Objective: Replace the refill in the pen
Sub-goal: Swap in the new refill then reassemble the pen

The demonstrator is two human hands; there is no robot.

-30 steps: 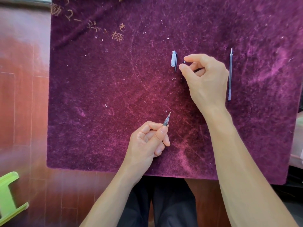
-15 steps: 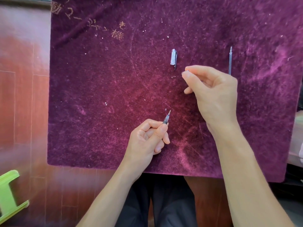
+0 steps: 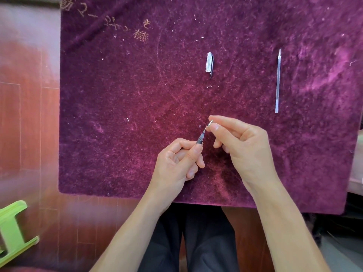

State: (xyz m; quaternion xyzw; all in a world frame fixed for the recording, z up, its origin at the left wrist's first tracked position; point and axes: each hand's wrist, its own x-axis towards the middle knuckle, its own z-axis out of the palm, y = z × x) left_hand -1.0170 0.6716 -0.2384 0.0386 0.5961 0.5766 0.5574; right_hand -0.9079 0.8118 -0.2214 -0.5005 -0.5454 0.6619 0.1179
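My left hand (image 3: 176, 163) is closed around a pen (image 3: 200, 138). Only the pen's dark grip and thin metal point stick out, angled up and to the right. My right hand (image 3: 243, 148) meets it from the right, thumb and forefinger pinched at the very tip. I cannot tell whether a small piece sits between those fingers. A clear pen cap (image 3: 209, 62) with a dark clip lies on the cloth above my hands. Far to the right of the cap, a long, thin, clear refill (image 3: 277, 81) lies lengthwise, untouched.
A purple velvet cloth (image 3: 117, 114) covers the table, its near edge just below my wrists. Red-brown wooden floor shows at the left, with a green plastic stool (image 3: 11, 232) at the bottom left. My dark trousers (image 3: 196, 242) are under the table edge.
My right hand left the spot beside the cap and came down toward me to the pen's tip. The small dark speck by the cap is gone. My left hand has held the pen throughout.
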